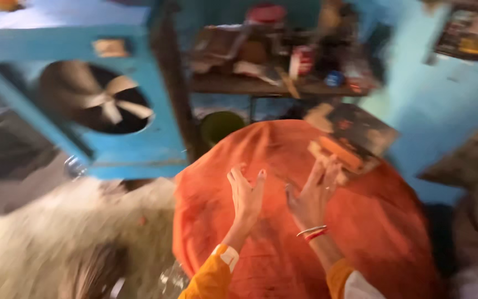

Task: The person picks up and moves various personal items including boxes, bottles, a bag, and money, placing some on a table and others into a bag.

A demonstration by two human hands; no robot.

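Both of my hands lie flat on the orange cloth [360, 221], which is stretched over a big rounded bundle right in front of me. My left hand [245, 200] rests with fingers together and extended, palm down near the middle of the mound; my right hand [311, 196] lies just beside it, fingers spread, bangles at the wrist. Neither grip pinches anything: both are spread open and pressing on the fabric. The cloth looks soft and a little loose, so I judge it would wrinkle and slide under my palms; a hold would be surest at a gathered fold or at the edge, not on the taut dome. The bulk beneath seems large, and probably heavy to shift. Just past my right fingertips lies an orange block [339, 153], touching a dark flat board [360, 130] that rests tilted on the far side of the mound. To my left is pale fluffy material [56, 238], blurred. Farther off stand a blue cooler with a fan [98, 102], a green pot [221, 126], and a cluttered shelf [272, 83].
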